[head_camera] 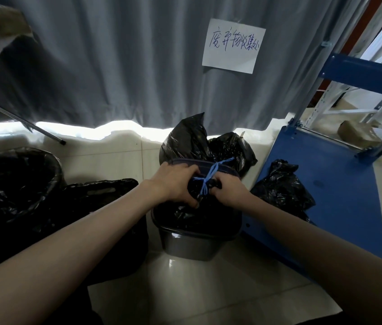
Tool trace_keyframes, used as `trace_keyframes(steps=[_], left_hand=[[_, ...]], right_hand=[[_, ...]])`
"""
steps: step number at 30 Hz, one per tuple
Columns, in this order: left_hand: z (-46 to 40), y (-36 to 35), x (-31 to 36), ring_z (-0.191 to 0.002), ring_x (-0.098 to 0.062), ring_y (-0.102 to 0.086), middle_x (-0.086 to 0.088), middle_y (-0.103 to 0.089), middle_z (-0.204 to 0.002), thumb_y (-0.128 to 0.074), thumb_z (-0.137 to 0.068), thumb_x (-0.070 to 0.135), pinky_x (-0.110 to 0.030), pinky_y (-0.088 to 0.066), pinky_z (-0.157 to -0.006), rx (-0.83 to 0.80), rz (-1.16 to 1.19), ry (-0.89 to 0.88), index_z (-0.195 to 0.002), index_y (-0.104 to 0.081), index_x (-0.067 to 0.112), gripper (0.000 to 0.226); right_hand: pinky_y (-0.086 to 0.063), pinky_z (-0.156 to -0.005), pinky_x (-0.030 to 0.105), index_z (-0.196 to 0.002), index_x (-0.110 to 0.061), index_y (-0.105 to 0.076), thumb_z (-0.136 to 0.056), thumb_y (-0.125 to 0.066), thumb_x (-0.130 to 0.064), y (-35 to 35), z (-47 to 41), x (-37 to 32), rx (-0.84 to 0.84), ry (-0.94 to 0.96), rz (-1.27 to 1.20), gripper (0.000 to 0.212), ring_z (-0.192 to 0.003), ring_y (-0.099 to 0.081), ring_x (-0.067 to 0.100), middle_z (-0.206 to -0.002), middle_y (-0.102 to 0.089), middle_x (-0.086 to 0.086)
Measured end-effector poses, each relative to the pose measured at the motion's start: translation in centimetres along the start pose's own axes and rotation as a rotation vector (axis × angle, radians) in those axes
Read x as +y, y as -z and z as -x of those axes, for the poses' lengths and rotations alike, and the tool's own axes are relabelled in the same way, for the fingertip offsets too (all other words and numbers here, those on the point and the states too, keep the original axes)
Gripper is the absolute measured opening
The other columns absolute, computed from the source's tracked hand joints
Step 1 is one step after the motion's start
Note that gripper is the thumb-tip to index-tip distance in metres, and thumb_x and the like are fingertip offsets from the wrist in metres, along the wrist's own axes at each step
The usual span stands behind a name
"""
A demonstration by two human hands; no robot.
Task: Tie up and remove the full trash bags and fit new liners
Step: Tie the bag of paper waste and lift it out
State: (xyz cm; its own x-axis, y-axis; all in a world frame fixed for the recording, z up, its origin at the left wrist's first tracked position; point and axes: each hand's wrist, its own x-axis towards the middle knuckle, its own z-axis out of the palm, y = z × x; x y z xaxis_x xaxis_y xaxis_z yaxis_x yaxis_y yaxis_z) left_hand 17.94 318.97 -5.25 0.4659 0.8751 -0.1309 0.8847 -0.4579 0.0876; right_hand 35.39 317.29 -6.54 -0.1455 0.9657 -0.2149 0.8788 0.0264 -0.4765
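Nearest the camera, both forearms reach down to a small grey bin (192,242) on the tiled floor. Its black bag (185,214) sits inside, the neck gathered above the rim. The left hand (176,184) wraps round that bunched neck. The right hand (227,192) pinches the other side, where the blue drawstring (208,181) crosses in a knot. The plastic is dark and glossy, so the right fingertips may be on the cord, the bag, or both.

To tie well, I judge the left hand should keep the neck squeezed low while the right draws the cord snug. Pulling sideways rather than upward would spare the thin plastic.

Just behind the bin stands another black bag (199,141), and a smaller one (281,184) lies on the blue shelf base (340,184). A lined bin (16,174) stands to the left. Furthest back hangs a grey curtain (115,62) with a handwritten paper sign (233,45).
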Motion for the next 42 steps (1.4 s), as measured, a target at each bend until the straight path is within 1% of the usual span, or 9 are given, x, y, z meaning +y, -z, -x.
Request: trace_keyframes(steps=[4, 8, 17, 23, 28, 34, 37, 39, 42], left_hand=[[0.4, -1.0, 0.6, -0.113, -0.027, -0.057, -0.003, -0.052, -0.129, -0.068, -0.080, 0.048, -0.037, -0.045, -0.089, 0.040, 0.007, 0.031, -0.134, -0.045, 0.024, 0.064], [0.6, 0.2, 0.9, -0.111, -0.026, -0.058, -0.004, -0.058, -0.122, -0.052, -0.090, 0.020, -0.038, -0.043, -0.088, 0.165, -0.009, 0.031, -0.121, -0.056, 0.021, 0.032], [1.4, 3.1, 1.7, -0.104, -0.029, -0.058, -0.005, -0.057, -0.110, -0.048, -0.083, 0.008, -0.038, -0.040, -0.081, 0.310, 0.101, 0.078, -0.113, -0.057, 0.018, 0.033], [2.4, 5.5, 2.3, -0.099, -0.032, -0.054, -0.004, -0.051, -0.103, -0.043, -0.084, 0.006, -0.039, -0.038, -0.078, 0.457, 0.198, 0.119, -0.105, -0.053, 0.019, 0.027], [2.6, 8.1, 2.6, -0.094, -0.038, -0.054, -0.008, -0.052, -0.103, -0.043, -0.086, 0.007, -0.040, -0.036, -0.076, 0.592, 0.219, 0.149, -0.101, -0.051, 0.016, 0.019], [3.4, 13.2, 3.5, -0.093, -0.034, -0.051, -0.006, -0.053, -0.099, -0.040, -0.087, 0.007, -0.036, -0.028, -0.075, 0.800, 0.260, 0.138, -0.095, -0.046, 0.019, 0.015], [3.7, 15.8, 3.5, -0.094, -0.031, -0.051, -0.004, -0.053, -0.097, -0.040, -0.082, 0.004, -0.038, -0.034, -0.077, 0.905, 0.337, 0.114, -0.093, -0.046, 0.021, 0.022], [3.9, 16.8, 3.1, -0.094, -0.029, -0.052, 0.000, -0.051, -0.094, -0.040, -0.077, 0.003, -0.044, -0.041, -0.083, 0.970, 0.417, 0.076, -0.091, -0.046, 0.023, 0.025], [3.9, 17.7, 3.0, -0.091, -0.026, -0.051, 0.000, -0.053, -0.093, -0.040, -0.075, 0.002, -0.044, -0.043, -0.083, 1.044, 0.467, 0.058, -0.088, -0.044, 0.026, 0.028]], right_hand=[[-0.039, -0.076, 0.032, -0.096, -0.015, -0.049, -0.095, -0.049, -0.013, 0.6, 0.2, -1.2, 0.064, -0.018, -0.133, 0.002, -0.091, -0.051, 0.023, -0.090, -0.055, 0.001], [-0.047, -0.080, 0.039, -0.100, -0.012, -0.049, -0.095, -0.047, -0.010, 0.9, 1.1, -1.8, 0.093, -0.015, -0.208, 0.006, -0.086, -0.055, 0.025, -0.089, -0.057, 0.004], [-0.049, -0.080, 0.040, -0.117, -0.018, -0.052, -0.097, -0.045, -0.014, 2.2, 2.6, -2.5, 0.223, -0.011, -0.323, 0.021, -0.089, -0.060, 0.029, -0.098, -0.062, 0.011], [-0.040, -0.060, 0.031, -0.107, -0.019, -0.056, -0.098, -0.049, -0.019, 3.5, 3.4, -3.7, 0.381, 0.077, -0.431, 0.011, -0.071, -0.055, 0.016, -0.086, -0.063, 0.004], [-0.042, -0.072, 0.033, -0.091, -0.027, -0.056, -0.095, -0.052, -0.028, 4.6, 4.1, -5.5, 0.584, 0.143, -0.524, 0.006, -0.083, -0.055, 0.015, -0.093, -0.061, -0.001], [-0.044, -0.080, 0.040, -0.109, -0.028, -0.049, -0.094, -0.044, -0.045, 7.5, 6.1, -8.8, 0.710, 0.091, -0.468, 0.024, -0.092, -0.053, 0.020, -0.110, -0.048, -0.004], [-0.040, -0.081, 0.042, -0.117, -0.023, -0.047, -0.089, -0.043, -0.052, 9.5, 6.9, -9.9, 0.692, 0.035, -0.295, 0.040, -0.093, -0.051, 0.029, -0.113, -0.043, -0.001], [-0.043, -0.086, 0.044, -0.118, -0.019, -0.050, -0.091, -0.041, -0.047, 10.9, 7.2, -10.1, 0.630, 0.018, -0.131, 0.040, -0.099, -0.055, 0.034, -0.115, -0.048, 0.006], [-0.046, -0.088, 0.047, -0.102, -0.016, -0.053, -0.093, -0.041, -0.031, 12.5, 7.6, -10.2, 0.624, 0.053, -0.139, 0.021, -0.102, -0.056, 0.038, -0.110, -0.057, 0.011]])
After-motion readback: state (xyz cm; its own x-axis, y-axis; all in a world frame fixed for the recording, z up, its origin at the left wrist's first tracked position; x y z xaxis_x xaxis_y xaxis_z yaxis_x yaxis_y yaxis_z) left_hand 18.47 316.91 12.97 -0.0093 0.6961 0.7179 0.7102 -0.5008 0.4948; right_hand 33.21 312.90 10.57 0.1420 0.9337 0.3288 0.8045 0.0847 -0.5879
